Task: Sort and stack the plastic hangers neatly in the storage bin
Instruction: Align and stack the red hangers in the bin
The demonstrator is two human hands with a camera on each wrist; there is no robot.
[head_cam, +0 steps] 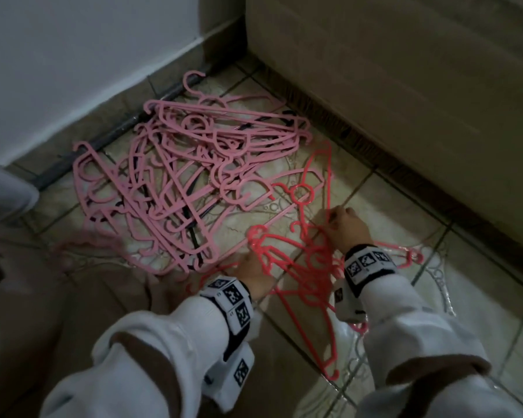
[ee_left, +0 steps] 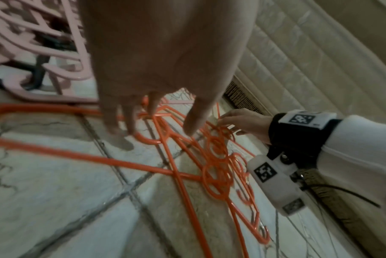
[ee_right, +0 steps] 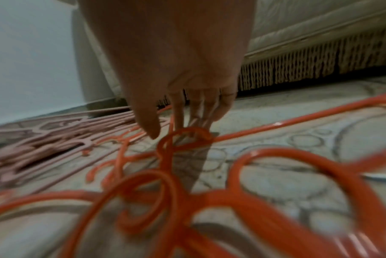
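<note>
Hangers all over the tiled floor (head_cam: pixel 384 206): big tangled pink pile (head_cam: pixel 175 164) near the wall, smaller bunch of red hangers (head_cam: pixel 299 260) right in front. Left hand (head_cam: pixel 254 268) reaches down with fingers (ee_left: pixel 119 120) relaxed, tips touching a red one, not gripping. Right hand (head_cam: pixel 347 226) has its fingers (ee_right: pixel 222 108) down on a red hook, can't tell if it's pinching it

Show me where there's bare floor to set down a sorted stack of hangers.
Bare tile lies between the red hangers and the sofa base, beyond the right hand. Another patch lies between the pink hanger pile and the red ones, near the left hand. Elsewhere, hangers crowd the floor.
</note>
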